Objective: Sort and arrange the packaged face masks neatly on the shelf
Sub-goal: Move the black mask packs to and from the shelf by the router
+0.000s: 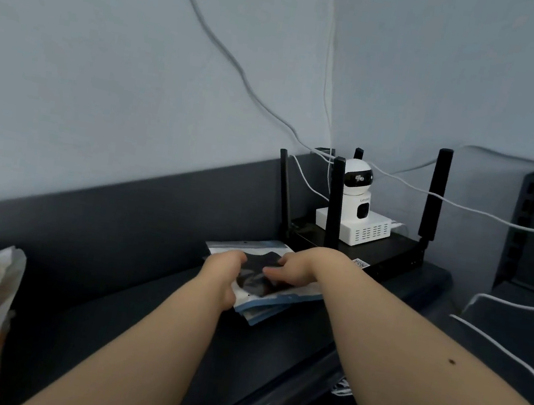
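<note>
Mid-frame, a stack of packaged face masks [266,287] lies on the dark shelf [137,321], just beside a black router [373,249] carrying a white camera [356,195]. The left hand [223,274] grips the stack's left edge with curled fingers; the right hand [295,269] rests on top, fingers nearly flat

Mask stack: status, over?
Left hand grips mask stack at its near edge. Right hand presses on top. Stack on shelf, router close beside.
</note>
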